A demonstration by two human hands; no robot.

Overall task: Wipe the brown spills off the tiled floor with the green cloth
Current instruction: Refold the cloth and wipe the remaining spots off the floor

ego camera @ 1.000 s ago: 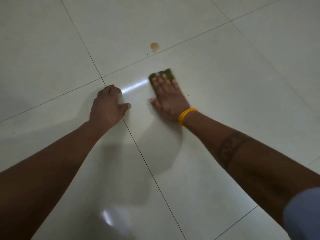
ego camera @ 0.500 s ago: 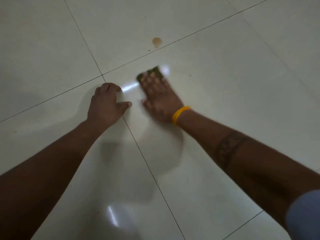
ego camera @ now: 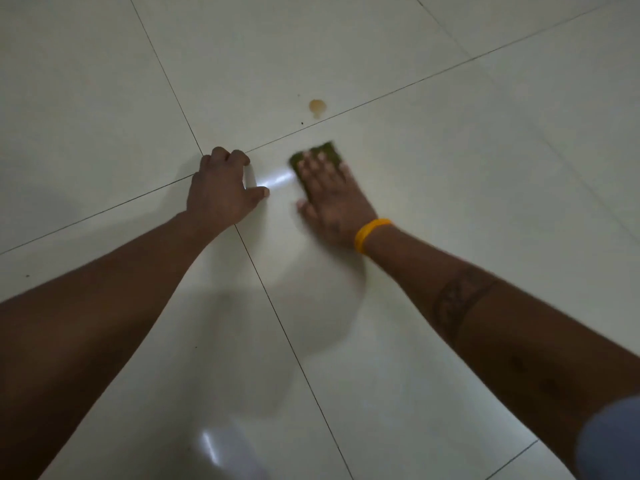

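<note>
My right hand [ego camera: 332,199], with a yellow band at the wrist, lies flat on the green cloth [ego camera: 327,152] and presses it against the pale tiled floor [ego camera: 485,209]; only the cloth's far edge shows past my fingertips. The hand is blurred. A small brown spill [ego camera: 317,106] sits on the tile beyond, just past a grout line and about a hand's length from the cloth. My left hand [ego camera: 221,192] rests on the floor at the crossing of the grout lines, fingers curled, holding nothing.
Dark grout lines cross the floor. Tiny dark specks [ego camera: 303,123] lie near the spill. Bright light reflections [ego camera: 277,181] sit between my hands and near the bottom edge. A grey sleeve [ego camera: 613,441] shows at bottom right.
My right hand slid the cloth left and then back to the right on the tile. The left hand stayed planted. The brown spill looks unchanged.
</note>
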